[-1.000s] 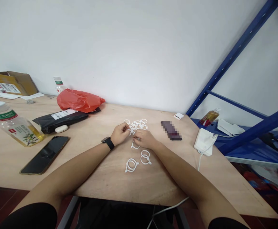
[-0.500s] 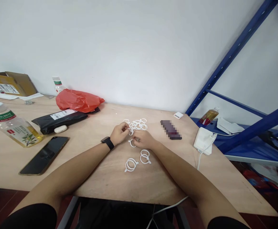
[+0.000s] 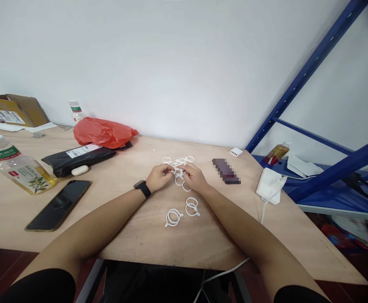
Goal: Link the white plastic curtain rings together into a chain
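Note:
My left hand (image 3: 159, 177), with a black watch on its wrist, is closed in a pinch at the near edge of a pile of white curtain rings (image 3: 180, 161). One white ring (image 3: 179, 184) hangs by its fingertips. Close beside it, my right hand (image 3: 195, 178) pinches another white ring (image 3: 187, 190), which shows below its fingers. The fingertips of both hands almost meet, and the exact contact points are too small to make out. Nearer to me lie two overlapping pairs of rings, a left pair (image 3: 168, 219) and a right pair (image 3: 192, 215).
To the left are a phone (image 3: 57, 206), a bottle (image 3: 22, 170), a black parcel (image 3: 78, 160), a white earbud case (image 3: 80, 170) and a red plastic bag (image 3: 105, 132). A blurred dark object (image 3: 226, 171) and a white power adapter (image 3: 270, 186) lie right, beside a blue shelf (image 3: 310, 134).
My right hand has moved slightly right and away from me, its ring now below the fingers. My left hand has shifted slightly, with a ring showing at its fingertips. The paired rings stay put.

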Demonstrator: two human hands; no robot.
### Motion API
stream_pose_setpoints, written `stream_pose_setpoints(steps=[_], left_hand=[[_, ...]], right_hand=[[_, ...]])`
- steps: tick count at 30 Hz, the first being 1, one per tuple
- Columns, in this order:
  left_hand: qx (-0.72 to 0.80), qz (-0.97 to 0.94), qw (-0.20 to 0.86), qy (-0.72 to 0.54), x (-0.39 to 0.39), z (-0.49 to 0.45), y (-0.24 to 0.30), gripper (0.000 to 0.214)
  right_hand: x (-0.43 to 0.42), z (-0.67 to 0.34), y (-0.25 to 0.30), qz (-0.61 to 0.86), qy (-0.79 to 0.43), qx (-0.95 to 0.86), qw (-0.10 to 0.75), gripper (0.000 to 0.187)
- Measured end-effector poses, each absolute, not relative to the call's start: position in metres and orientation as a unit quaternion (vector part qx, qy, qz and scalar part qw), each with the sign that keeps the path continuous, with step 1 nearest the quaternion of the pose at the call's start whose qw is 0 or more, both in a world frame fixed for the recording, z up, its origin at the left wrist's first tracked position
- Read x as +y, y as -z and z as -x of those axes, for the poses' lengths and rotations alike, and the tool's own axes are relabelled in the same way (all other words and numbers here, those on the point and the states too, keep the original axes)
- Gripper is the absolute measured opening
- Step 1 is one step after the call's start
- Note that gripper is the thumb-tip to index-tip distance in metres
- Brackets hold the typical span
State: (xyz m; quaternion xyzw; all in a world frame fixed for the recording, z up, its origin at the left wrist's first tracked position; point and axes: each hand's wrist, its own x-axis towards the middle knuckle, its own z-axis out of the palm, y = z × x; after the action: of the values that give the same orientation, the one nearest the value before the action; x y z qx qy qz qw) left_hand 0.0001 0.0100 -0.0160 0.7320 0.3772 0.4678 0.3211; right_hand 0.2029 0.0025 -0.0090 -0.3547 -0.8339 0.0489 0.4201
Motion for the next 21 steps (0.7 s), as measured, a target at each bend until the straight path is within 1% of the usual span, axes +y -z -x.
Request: stream_pose_setpoints(steps=[5,9,15,21], left_hand=[[0.374,-0.744,0.307,-0.462,0.0094,0.0008,0.0143,0.013],[0.370,-0.753,0.290,-0.459,0.0095,0.0020,0.0134,0.013],[0.376,-0.758,0.277,-0.455,0.0068,0.0022,0.0112,0.016],[0.354,-0.780,0.258,-0.448,0.0065,0.0021,0.0083,0.022]], right_hand=[[0.0029,-0.2033,0.0106,0.352,-0.051,-0.837,0.417,0.055],[0.0032,-0.2040,0.0106,0.352,-0.050,-0.841,0.407,0.053],[0.0036,-0.2040,0.0114,0.346,-0.051,-0.839,0.416,0.051],[0.0034,-0.2040,0.0115,0.351,-0.051,-0.839,0.412,0.049]])
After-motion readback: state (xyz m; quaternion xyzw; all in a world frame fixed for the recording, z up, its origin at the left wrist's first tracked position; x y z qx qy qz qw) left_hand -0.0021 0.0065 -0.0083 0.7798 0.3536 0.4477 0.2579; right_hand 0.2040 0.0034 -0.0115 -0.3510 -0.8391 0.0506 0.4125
